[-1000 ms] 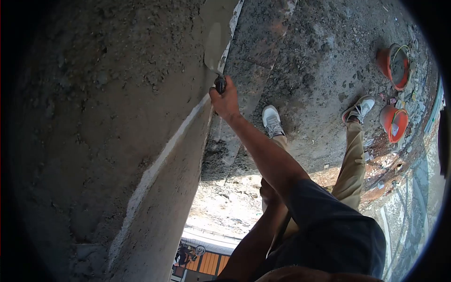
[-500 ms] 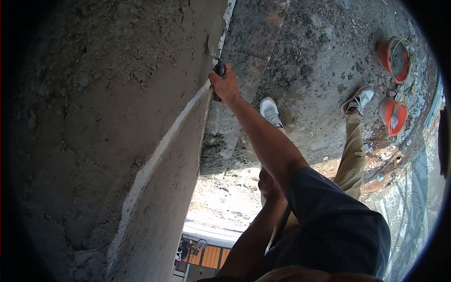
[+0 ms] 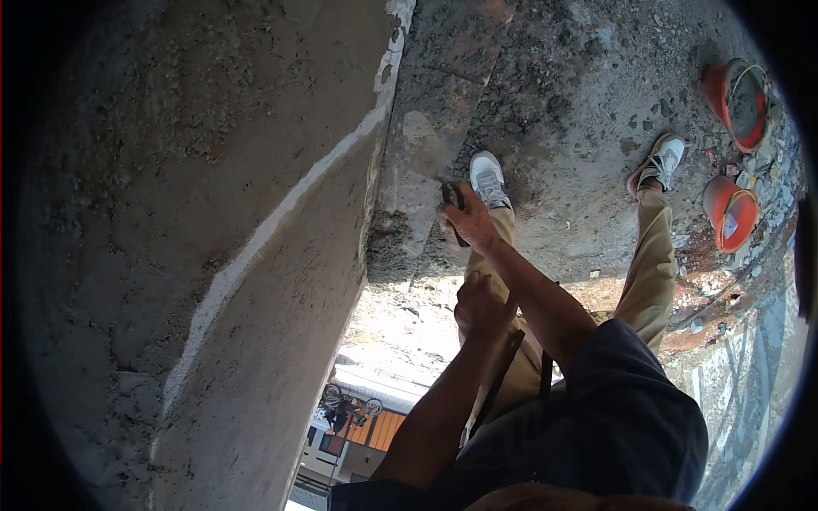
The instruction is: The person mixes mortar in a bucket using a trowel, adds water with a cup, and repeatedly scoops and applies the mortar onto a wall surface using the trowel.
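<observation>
My right hand (image 3: 470,223) is closed round the dark handle of a trowel (image 3: 422,140). The blade, blurred, hangs over the ground slab between the wall and my shoe, apart from the wall. Below it, in front of my trousers, my left hand (image 3: 484,305) is closed; what it holds, if anything, is hidden. On the left, the grey plastered wall (image 3: 281,307) has rough mortar (image 3: 170,94) and smoother areas. A pale strip (image 3: 256,247) runs along its edge near the top, then slants down across the wall.
Two orange buckets (image 3: 730,98) (image 3: 716,204) stand at the right, the upper one with grey material inside. My shoes (image 3: 487,177) (image 3: 667,157) are on the dirty ground. Rubble lies around the buckets. A motorcycle (image 3: 345,409) and orange panels (image 3: 385,430) show at the bottom.
My right hand has drawn the trowel away from the wall edge, to the right and down. My left hand has come further into view, and the view has shifted slightly.
</observation>
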`<act>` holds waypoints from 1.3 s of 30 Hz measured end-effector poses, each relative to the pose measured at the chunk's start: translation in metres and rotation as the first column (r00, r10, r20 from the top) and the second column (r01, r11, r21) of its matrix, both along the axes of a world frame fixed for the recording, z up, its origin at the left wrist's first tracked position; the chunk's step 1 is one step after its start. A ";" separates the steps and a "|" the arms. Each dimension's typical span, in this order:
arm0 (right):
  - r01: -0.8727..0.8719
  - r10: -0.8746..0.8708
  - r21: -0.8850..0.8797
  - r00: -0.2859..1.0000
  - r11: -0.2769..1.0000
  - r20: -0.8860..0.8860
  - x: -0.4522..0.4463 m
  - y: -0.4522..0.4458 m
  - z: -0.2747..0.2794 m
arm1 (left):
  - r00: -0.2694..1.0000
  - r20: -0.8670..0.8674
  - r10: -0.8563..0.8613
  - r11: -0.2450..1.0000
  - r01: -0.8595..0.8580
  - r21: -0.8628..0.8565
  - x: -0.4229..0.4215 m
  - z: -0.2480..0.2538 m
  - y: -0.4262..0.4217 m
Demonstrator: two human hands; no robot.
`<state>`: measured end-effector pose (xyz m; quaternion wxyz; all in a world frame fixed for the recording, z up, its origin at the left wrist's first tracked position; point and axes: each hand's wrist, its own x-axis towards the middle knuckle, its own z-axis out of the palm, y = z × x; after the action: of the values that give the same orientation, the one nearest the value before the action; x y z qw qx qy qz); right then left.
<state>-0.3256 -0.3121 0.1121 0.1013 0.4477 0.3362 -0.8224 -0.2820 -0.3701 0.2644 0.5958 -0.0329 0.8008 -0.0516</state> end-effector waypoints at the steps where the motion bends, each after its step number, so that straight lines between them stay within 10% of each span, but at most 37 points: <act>1: 0.017 -0.015 0.125 1.000 0.992 -0.021 0.033 0.020 -0.028 | 0.978 -0.138 -0.157 0.985 0.164 0.045 0.016 -0.003 -0.002; 5: -0.321 0.133 0.484 0.914 0.814 0.383 0.135 0.207 -0.043 | 0.895 -0.284 -0.343 0.923 0.378 0.077 0.049 -0.009 0.011; 13: -0.508 -0.436 0.810 0.682 0.294 0.587 0.347 0.523 -0.014 | 0.828 -0.203 -0.523 0.852 0.514 -0.100 0.087 -0.020 0.084; 18: -0.737 -0.345 0.527 0.407 0.423 0.846 0.418 0.649 -0.028 | 0.776 -0.115 -0.620 0.781 0.594 -0.193 0.103 -0.032 0.126; 22: -0.738 -0.282 0.517 0.435 0.433 0.855 0.430 0.688 -0.084 | 0.718 -0.078 -0.692 0.713 0.664 -0.225 0.115 -0.039 0.156; 28: -0.437 -0.284 0.730 0.719 0.526 0.635 0.407 0.713 -0.146 | 0.663 -0.058 -0.746 0.650 0.707 -0.278 0.121 -0.056 0.179; 34: 0.247 -0.422 0.466 0.848 0.850 0.320 0.418 0.718 -0.150 | 0.670 -0.007 -0.743 0.644 0.710 -0.285 0.121 -0.061 0.206; 39: 0.396 -0.476 0.641 0.878 0.658 -0.054 0.428 0.657 -0.132 | 0.730 -0.048 -0.682 0.718 0.655 -0.234 0.119 -0.063 0.184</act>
<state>0.1019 0.3450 -0.0199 -0.2365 0.5704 0.4690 -0.6315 -0.1632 -0.1865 0.2014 0.4767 0.1956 0.7860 -0.3417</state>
